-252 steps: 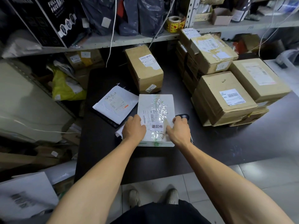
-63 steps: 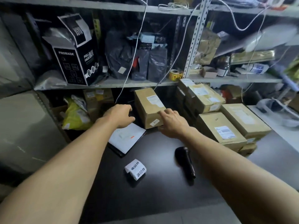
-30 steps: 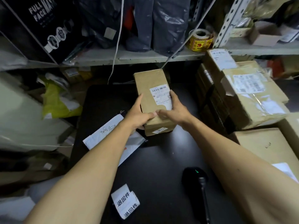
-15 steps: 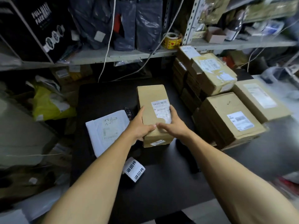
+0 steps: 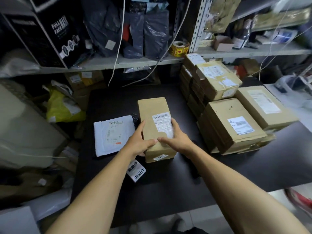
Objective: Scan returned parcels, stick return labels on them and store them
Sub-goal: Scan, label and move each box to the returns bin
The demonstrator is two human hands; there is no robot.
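Under your hands sits a matt brown cardboard box [image 5: 152, 108] with a white paper shipping label [image 5: 162, 121]. The tabletop [image 5: 168, 188] looks smooth, dark and faintly sheeny. At nine o'clock lies a white plastic mailer [image 5: 113, 135]; at twelve o'clock, glossy grey plastic bags [image 5: 153, 29].

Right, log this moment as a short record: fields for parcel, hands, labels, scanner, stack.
parcel: long brown cardboard box with white shipping label, lying on the black table
left hand: grips the box's left side
right hand: grips its right side, fingers over the label
labels: white return-label strip, near the box's front end
scanner: black handheld scanner, mostly hidden under the right forearm
stack: brown cartons, right of box
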